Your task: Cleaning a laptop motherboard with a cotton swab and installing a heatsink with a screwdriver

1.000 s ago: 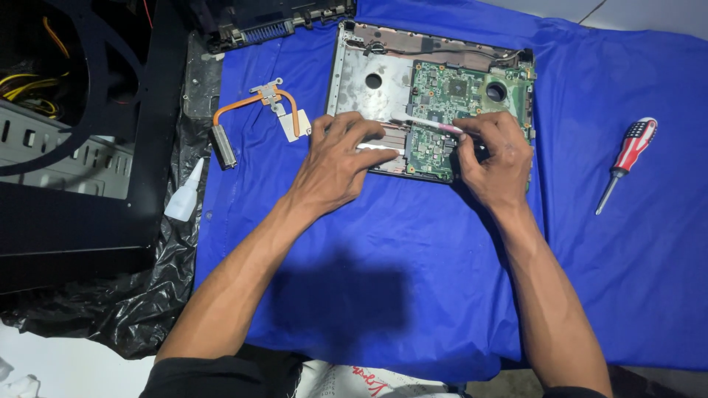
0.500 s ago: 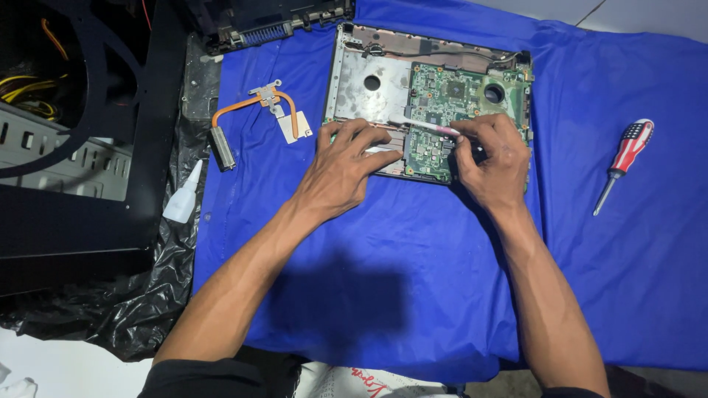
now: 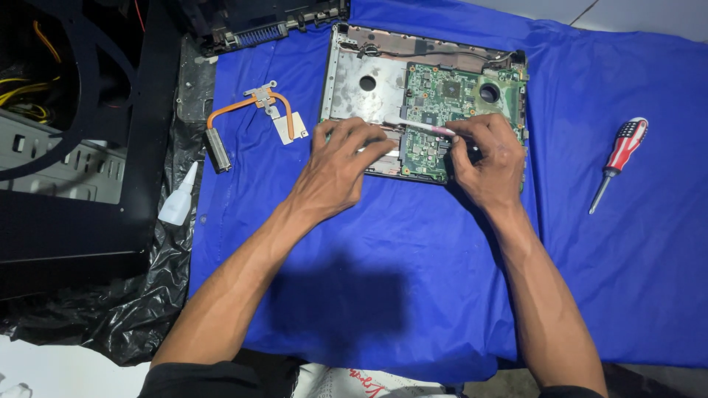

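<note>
- The laptop base [image 3: 361, 81] lies opened on the blue cloth [image 3: 413, 250] over the desk, its green circuit board [image 3: 442, 103] bared; the cover is already off.
- The copper heat pipe [image 3: 247, 121] sits apart to the left, so cooling hardware is out. The board itself is not yet lifted from the base.
- The right hand [image 3: 487, 158] has its grip closed around a thin pale tool with a pink end [image 3: 424, 127].
- That tool lies nearly flat over the board, long axis running left to right, its pale tip pointing left and slightly away from the person.
- The left hand [image 3: 343, 166] rests fingers-down on the base's near edge, curled, holding nothing that I can see.
- A red-handled screwdriver [image 3: 619, 158] lies untouched, well apart at the right.
</note>
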